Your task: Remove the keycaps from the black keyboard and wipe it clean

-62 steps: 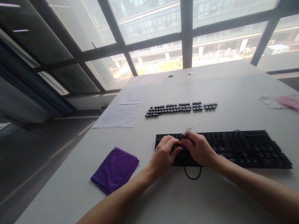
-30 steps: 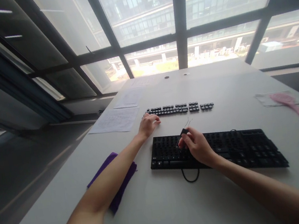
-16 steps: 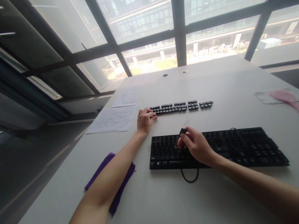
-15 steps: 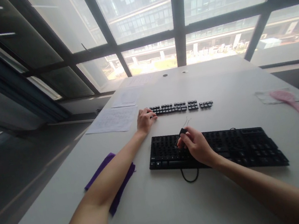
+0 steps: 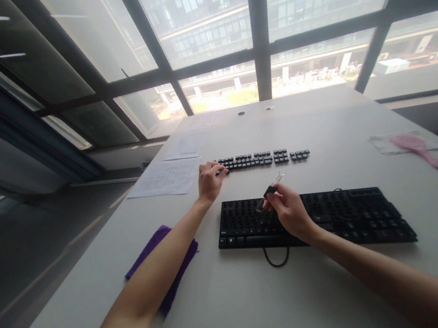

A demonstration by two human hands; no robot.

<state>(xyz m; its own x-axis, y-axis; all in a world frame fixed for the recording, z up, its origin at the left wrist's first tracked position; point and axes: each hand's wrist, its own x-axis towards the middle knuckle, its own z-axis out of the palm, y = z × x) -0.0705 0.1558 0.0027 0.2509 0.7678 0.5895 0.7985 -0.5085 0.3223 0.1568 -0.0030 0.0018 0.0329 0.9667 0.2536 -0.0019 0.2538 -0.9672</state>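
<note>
On the white table lies a black keyboard (image 5: 346, 216), with many key positions on its left part bare of caps. Above it my right hand (image 5: 289, 211) is closed around a keycap puller (image 5: 269, 191), a small black handle with thin wires sticking out at both ends. Further back, loose black keycaps (image 5: 249, 162) stand in rows. At the left end of these rows, my left hand (image 5: 210, 180) pinches a dark keycap (image 5: 219, 172) between thumb and fingers, low over the table; the fingers partly hide it.
A purple cloth (image 5: 171, 297) lies under my left forearm. Printed papers (image 5: 163, 179) run along the left table edge. To the right, a pink brush-shaped object (image 5: 416, 148) rests on a clear packet (image 5: 381, 145). A black cable loop (image 5: 278, 263) shows in front of the keyboard.
The keycap puller has turned slightly in my right hand, its wires now pointing more to the right. My left hand stays at the left end of the keycap rows. The view has shifted a little.
</note>
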